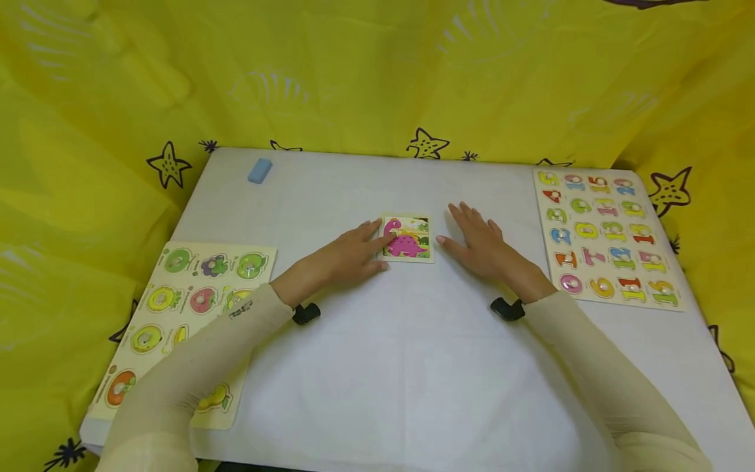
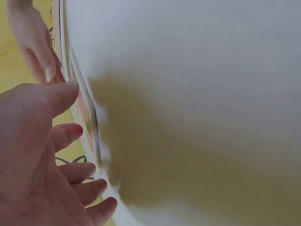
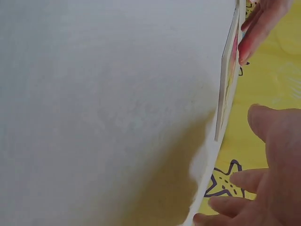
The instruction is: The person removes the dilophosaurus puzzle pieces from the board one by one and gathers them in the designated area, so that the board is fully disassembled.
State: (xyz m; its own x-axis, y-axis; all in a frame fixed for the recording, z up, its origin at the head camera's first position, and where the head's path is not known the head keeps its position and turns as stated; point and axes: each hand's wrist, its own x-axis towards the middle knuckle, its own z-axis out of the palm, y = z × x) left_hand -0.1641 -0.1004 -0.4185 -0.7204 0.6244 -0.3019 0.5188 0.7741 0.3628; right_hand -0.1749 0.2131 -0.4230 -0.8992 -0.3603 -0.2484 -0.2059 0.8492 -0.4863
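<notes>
A small square picture board (image 1: 409,252) with a pink dinosaur on it lies flat at the middle of the white table. From its left side my left hand (image 1: 351,257) reaches in, fingers spread, the index finger extended over the picture and the thumb by the near left corner. In the right wrist view the left hand's fingertip (image 3: 244,52) appears to touch the board (image 3: 227,75). My right hand (image 1: 480,244) is just right of the board with straight fingers, apart from it and holding nothing. Seen edge-on, the board (image 2: 84,106) is partly hidden in the left wrist view.
A fruit peg board (image 1: 194,311) lies at the left, partly under the left forearm. On the right is a number peg board (image 1: 610,239). A blue block (image 1: 259,171) sits near the far left corner. Yellow patterned cloth (image 1: 354,78) hangs behind the table (image 1: 407,367).
</notes>
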